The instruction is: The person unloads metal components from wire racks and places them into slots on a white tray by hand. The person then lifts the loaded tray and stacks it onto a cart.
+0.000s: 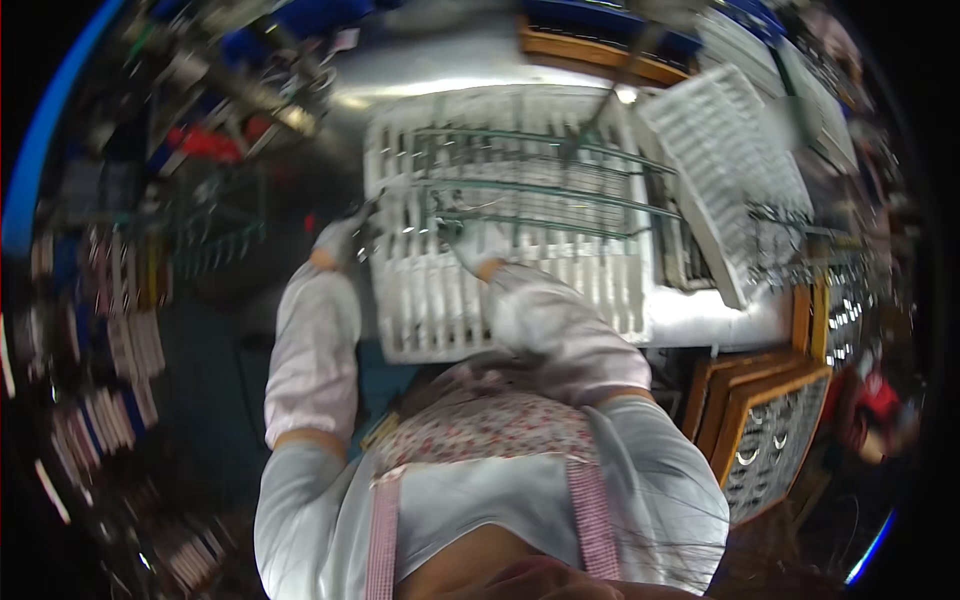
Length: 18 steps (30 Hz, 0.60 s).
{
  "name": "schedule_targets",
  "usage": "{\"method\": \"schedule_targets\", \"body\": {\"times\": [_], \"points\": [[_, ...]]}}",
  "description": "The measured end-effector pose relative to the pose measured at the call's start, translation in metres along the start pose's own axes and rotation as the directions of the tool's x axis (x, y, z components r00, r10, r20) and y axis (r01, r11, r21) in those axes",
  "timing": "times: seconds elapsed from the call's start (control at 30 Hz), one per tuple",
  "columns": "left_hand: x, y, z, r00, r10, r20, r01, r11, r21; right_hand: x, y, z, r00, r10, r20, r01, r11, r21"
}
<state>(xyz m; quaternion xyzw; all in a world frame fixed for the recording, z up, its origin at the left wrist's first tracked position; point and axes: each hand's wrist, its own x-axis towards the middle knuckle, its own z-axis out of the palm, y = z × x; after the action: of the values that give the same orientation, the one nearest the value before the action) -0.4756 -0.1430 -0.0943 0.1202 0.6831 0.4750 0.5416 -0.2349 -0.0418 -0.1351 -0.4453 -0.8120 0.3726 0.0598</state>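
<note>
A white slotted tray point(430, 340) lies on the metal table in front of me. Across its far half rests a green wire rack point(560, 190), its long bars running left to right. My left hand point(340, 238), in a pale glove, is at the tray's left edge beside small dark shiny pieces point(369, 225). My right hand point(482, 246), also gloved, reaches over the tray to the near left end of the rack. Motion blur smears the fingers of both hands, so their grip does not show.
A second white ribbed tray point(725, 150) leans at the right. Wooden-framed trays point(765, 440) with small metal parts stand at the lower right. Another green wire rack point(220, 225) is at the left. A wooden-edged blue box point(610, 45) sits at the back of the metal table point(720, 320).
</note>
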Motion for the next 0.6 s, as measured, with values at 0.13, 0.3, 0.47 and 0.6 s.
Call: {"method": "schedule_targets", "body": {"times": [0.13, 0.3, 0.47, 0.6], "points": [[0.049, -0.019, 0.003, 0.976, 0.004, -0.218, 0.022, 0.993, 0.115, -0.046, -0.003, 0.014, 0.92, -0.179, 0.35, 0.177, 0.984, 0.039], [0.083, -0.046, 0.02, 0.884, 0.133, -0.448, 0.239, 0.694, 0.679, -0.105, 0.047, -0.052, 0.782, -0.21, 0.586, 0.323, 0.942, -0.094], [0.079, -0.034, 0.043, 0.931, 0.14, -0.338, 0.212, 0.546, 0.81, -0.128, 0.124, -0.201, 0.812, 0.231, 0.535, -0.141, 0.969, -0.204], [0.11, -0.058, 0.016, 0.946, 0.145, -0.289, 0.189, 0.48, 0.857, -0.084, 0.195, -0.29, 0.955, 0.297, 0.014, -0.256, 0.846, -0.467]]}}
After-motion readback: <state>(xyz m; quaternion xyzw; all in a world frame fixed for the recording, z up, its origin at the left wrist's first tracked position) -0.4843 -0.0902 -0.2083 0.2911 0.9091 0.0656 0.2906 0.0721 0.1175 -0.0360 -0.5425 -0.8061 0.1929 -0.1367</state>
